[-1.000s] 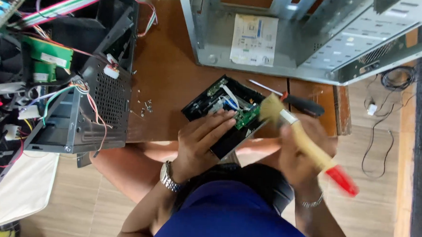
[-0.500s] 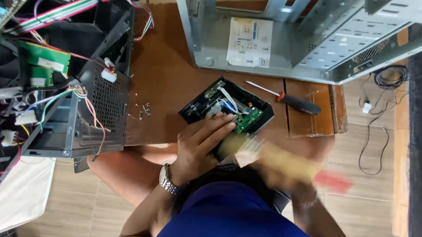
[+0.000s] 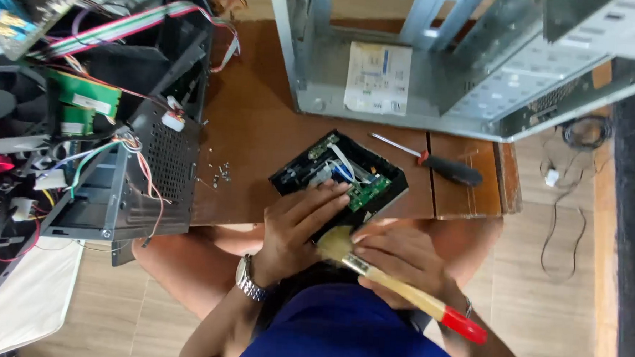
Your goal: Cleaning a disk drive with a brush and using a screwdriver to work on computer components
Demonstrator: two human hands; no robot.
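The left hand (image 3: 298,224) lies flat, fingers spread and grasping nothing, pressing down on the near edge of a small black opened device (image 3: 339,176) whose green circuit board (image 3: 368,191) shows. The right hand (image 3: 400,257) is clenched around a paintbrush (image 3: 398,285) with a pale wooden handle and red end, its bristles just beside the device's near corner. The device sits at the front edge of a brown wooden surface (image 3: 263,126), above the person's knees.

To its right on the surface lies a screwdriver (image 3: 432,162) with a black handle, well apart from both hands. A few loose screws (image 3: 221,173) are scattered to the left. At the far side stands an open grey metal computer case (image 3: 443,70) with a white sheet (image 3: 377,77) lying inside it. On the left sits a dark stripped chassis (image 3: 139,171) trailing coloured wires, with a ribbon cable (image 3: 124,27) arching over it.

The floor (image 3: 541,295) is light tile, with a thin cable (image 3: 562,210) lying on it at right.
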